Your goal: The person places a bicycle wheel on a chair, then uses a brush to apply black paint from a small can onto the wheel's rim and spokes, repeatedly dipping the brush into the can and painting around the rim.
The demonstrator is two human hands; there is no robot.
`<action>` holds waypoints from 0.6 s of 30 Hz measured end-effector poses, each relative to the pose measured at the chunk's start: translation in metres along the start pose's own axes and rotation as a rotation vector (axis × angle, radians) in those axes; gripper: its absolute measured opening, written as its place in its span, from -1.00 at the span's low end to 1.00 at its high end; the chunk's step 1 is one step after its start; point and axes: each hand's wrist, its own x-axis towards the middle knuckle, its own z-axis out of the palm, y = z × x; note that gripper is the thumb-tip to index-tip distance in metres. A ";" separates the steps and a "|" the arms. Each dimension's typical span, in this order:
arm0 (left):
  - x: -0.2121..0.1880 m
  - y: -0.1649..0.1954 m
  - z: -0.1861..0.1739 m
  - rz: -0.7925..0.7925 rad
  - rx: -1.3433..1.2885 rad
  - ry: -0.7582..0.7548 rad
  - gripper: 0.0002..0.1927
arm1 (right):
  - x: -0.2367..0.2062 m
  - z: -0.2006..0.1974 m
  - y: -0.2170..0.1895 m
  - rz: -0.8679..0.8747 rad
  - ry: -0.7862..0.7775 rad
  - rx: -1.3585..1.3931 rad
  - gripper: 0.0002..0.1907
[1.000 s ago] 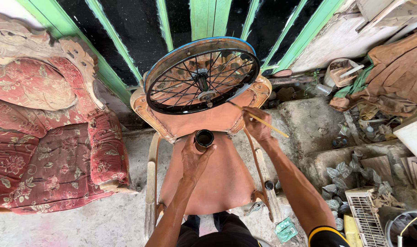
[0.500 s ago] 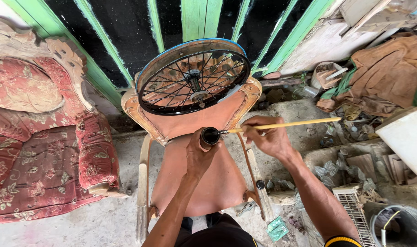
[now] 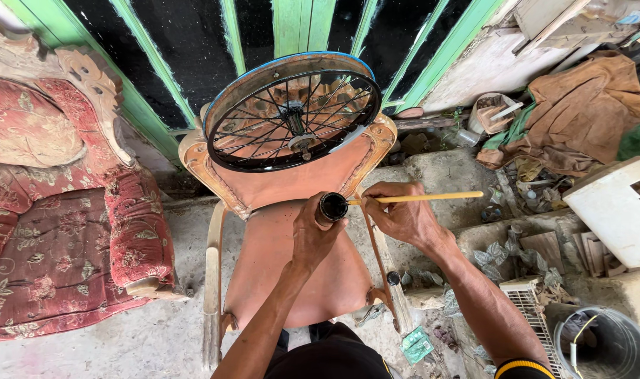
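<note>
Above chair seat (image 3: pixel 292 274) — brush (image 3: pixel 418 198) in right hand (image 3: pixel 404 214), tip at left hand's (image 3: pixel 313 235) can (image 3: pixel 332 207).

Small green packet (image 3: pixel 416 345), perhaps, on floor.

Orange wooden chair (image 3: pixel 292 274), spoked bicycle wheel (image 3: pixel 292 112) resting on it

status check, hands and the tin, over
Left hand gripping small dark tin. Right hand holding yellow brush, tip at tin mouth. Wheel propped on chair behind, nothing blocking.
</note>
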 end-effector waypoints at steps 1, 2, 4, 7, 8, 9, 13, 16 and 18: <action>0.000 -0.001 0.000 0.002 0.000 -0.002 -0.41 | -0.003 0.001 0.006 0.029 -0.009 -0.008 -0.87; 0.002 -0.001 -0.001 0.004 -0.001 -0.003 -0.42 | -0.005 0.002 0.012 0.057 -0.018 -0.016 -0.87; 0.003 -0.003 -0.002 -0.028 -0.035 -0.006 -0.42 | -0.011 0.005 0.029 0.085 -0.009 0.012 -0.85; 0.008 -0.008 -0.004 -0.044 -0.070 0.009 -0.44 | -0.025 0.012 0.054 0.087 0.075 0.119 -0.84; 0.010 -0.009 -0.005 -0.044 -0.080 0.018 -0.45 | -0.032 0.015 0.062 0.090 0.120 0.153 -0.83; 0.011 -0.011 -0.006 -0.038 -0.078 0.031 -0.45 | -0.036 0.017 0.071 0.092 0.165 0.188 -0.82; 0.014 -0.018 -0.013 -0.076 -0.089 0.055 -0.44 | -0.030 0.034 0.105 0.114 0.310 0.238 -0.82; 0.014 -0.021 -0.018 -0.077 -0.077 0.067 -0.41 | -0.015 0.043 0.124 0.131 0.357 0.164 -0.81; 0.013 -0.022 -0.021 -0.084 -0.091 0.074 -0.41 | -0.007 0.052 0.131 0.073 0.391 0.112 -0.80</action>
